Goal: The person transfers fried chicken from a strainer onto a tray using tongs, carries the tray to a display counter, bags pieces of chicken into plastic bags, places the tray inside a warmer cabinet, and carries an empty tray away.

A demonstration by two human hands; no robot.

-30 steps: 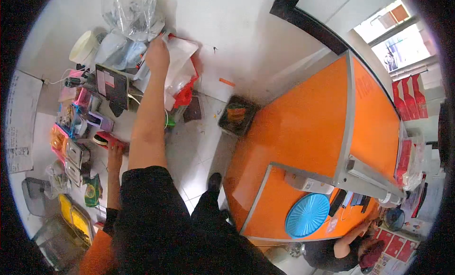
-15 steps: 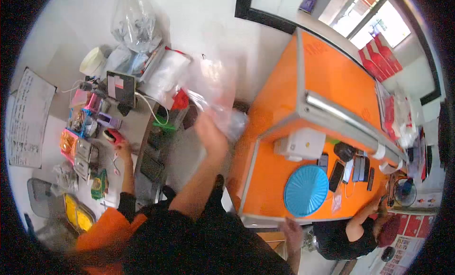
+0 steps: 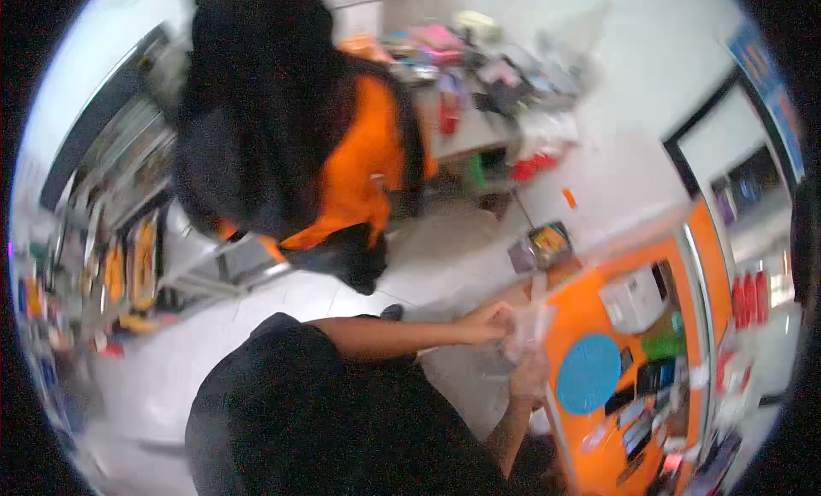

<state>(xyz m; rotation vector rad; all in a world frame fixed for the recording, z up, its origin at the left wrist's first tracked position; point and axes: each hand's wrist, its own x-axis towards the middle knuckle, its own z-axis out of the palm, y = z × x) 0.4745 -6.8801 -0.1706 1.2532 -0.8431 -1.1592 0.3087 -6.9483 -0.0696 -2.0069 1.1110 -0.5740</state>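
Note:
A clear plastic bag (image 3: 532, 323) is held between my two hands beside the orange counter; it is blurred. My left hand (image 3: 487, 322) is closed on the bag's near side. My right hand (image 3: 528, 378) is just below, its fingers at the bag's lower part and partly hidden by blur and plastic. A round blue lid-like disc (image 3: 588, 374) lies on the orange counter (image 3: 569, 312), to the right of my hands.
A co-worker in black and orange (image 3: 363, 154) stands at the upper left. Behind is a cluttered table (image 3: 479, 137). Phones (image 3: 637, 432) and a white box-shaped device (image 3: 633, 299) are on the counter. A dark bin (image 3: 549, 244) stands beyond my hands. Shelves (image 3: 120, 231) line the left.
The view has swung round. My left hand has moved from the table's plastic bags to the counter with a clear bag, and my right hand has come up to meet it.

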